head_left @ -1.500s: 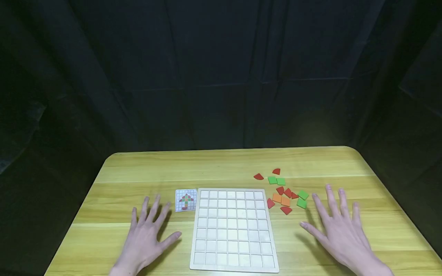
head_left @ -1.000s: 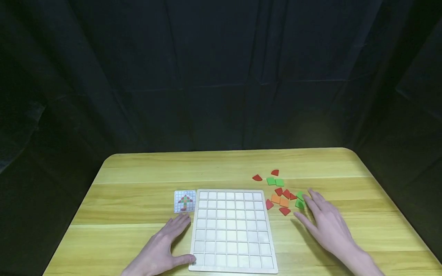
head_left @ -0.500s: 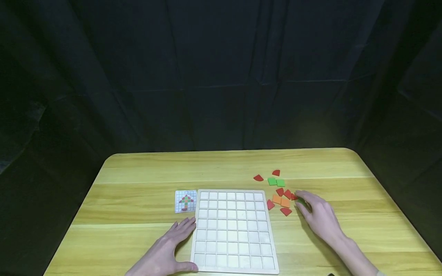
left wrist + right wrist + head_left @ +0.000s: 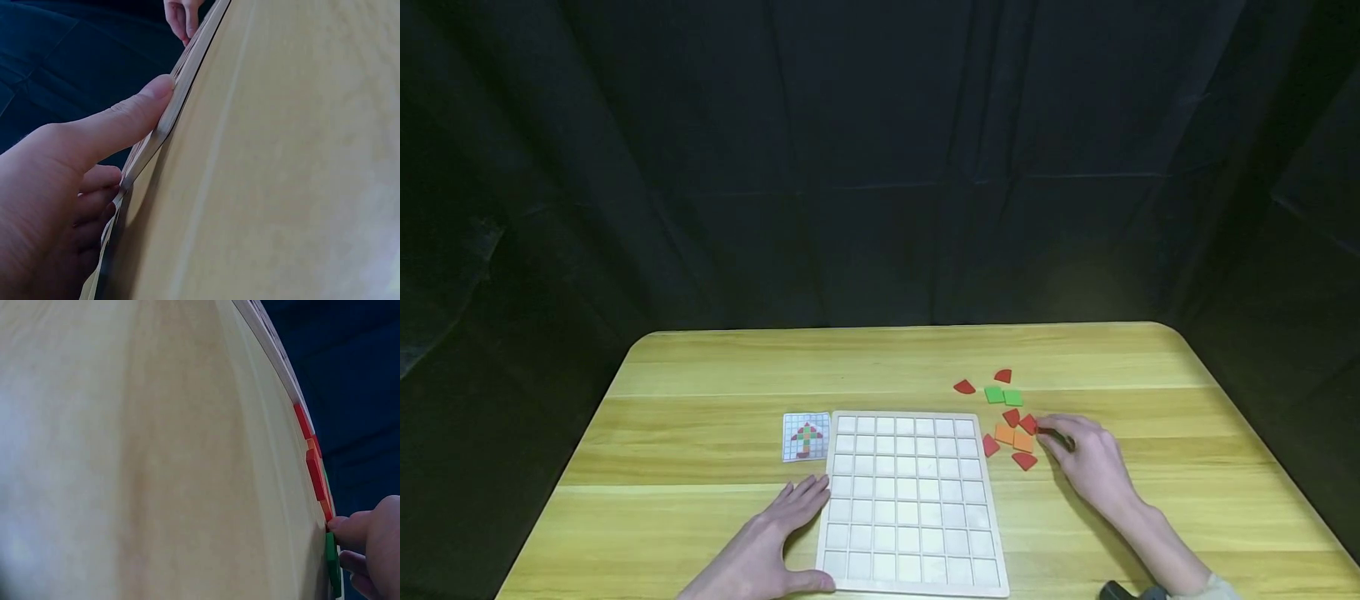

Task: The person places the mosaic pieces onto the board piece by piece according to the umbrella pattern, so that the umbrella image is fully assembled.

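Note:
My left hand point(image 4: 763, 546) rests at the lower left of a pale square-gridded board point(image 4: 908, 492). Its fingers lie along the left edge and its thumb touches the front corner, as the left wrist view also shows. To the right of the board, my right hand point(image 4: 1093, 467) pinches a red quarter-circle tile point(image 4: 1043, 431) between thumb and fingers, low over the table. Green tiles point(image 4: 333, 565) lie beneath that hand, mostly hidden in the head view. Beside the fingertips are two orange square tiles point(image 4: 1022, 442) and several other red tiles point(image 4: 1024, 461).
A small pattern card point(image 4: 806, 437) with a red, green and orange figure lies left of the board. Two green square tiles point(image 4: 1012, 397) and two red tiles point(image 4: 964, 387) lie farther back on the wooden table point(image 4: 737, 367). A dark curtain point(image 4: 880, 167) hangs behind.
My left hand has moved right from the table to the board's edge. My right hand has moved left to the tiles, and its fingers have closed on a red one.

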`<state>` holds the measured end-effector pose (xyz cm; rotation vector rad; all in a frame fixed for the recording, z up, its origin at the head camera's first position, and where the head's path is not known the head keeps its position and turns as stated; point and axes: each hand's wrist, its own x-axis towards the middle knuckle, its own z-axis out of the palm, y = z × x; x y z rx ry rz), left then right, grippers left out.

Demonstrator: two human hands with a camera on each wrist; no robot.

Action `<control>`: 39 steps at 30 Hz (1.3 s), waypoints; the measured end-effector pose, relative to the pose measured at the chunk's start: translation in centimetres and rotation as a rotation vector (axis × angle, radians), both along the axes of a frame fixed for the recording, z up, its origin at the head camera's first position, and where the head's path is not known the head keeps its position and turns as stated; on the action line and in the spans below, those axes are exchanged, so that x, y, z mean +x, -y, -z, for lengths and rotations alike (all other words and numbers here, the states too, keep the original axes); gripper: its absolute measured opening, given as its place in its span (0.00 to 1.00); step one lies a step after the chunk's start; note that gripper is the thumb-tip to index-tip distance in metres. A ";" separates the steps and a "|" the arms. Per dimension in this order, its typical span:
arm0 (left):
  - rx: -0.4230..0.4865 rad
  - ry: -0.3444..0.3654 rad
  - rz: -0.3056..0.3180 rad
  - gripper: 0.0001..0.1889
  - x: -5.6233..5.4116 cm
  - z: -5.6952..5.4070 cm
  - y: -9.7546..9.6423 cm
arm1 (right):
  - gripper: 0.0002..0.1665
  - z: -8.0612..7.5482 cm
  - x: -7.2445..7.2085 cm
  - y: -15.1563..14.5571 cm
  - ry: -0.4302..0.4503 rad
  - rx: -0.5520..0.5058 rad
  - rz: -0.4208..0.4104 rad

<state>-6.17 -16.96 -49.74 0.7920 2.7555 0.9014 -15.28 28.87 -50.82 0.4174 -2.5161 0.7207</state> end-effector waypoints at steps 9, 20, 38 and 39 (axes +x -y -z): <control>-0.005 0.037 -0.008 0.55 0.2 0.0 -0.5 | 0.15 0.2 -0.1 -0.2 -0.014 -0.026 0.058; -0.015 0.016 -0.005 0.54 0.3 0.1 -0.6 | 0.12 0.3 -0.6 -0.4 -0.057 -0.015 0.075; -0.021 0.042 -0.015 0.55 0.2 0.1 -0.7 | 0.14 -0.3 -0.4 -0.3 0.020 -0.086 0.119; -0.019 0.041 -0.016 0.55 0.3 0.1 -0.7 | 0.14 -0.3 -0.4 -0.1 0.015 -0.085 0.114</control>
